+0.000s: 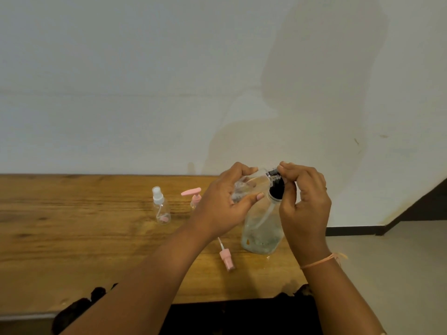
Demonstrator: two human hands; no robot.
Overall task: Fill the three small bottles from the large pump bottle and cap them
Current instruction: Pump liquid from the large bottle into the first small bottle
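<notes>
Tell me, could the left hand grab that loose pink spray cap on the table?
Probably not yet: the left hand grips a small clear bottle, though nothing covers the pink spray cap.

pink cap (227, 258), black pump (275, 187), seemingly clear bottle (262, 234)

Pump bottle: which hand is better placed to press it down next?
Right, probably: the right hand pinches the pump head, while the left hand holds a small bottle close beside it.

Clear pump bottle (262, 230) tilts, small bottle (242, 189) beside its black head (275, 187).
</notes>
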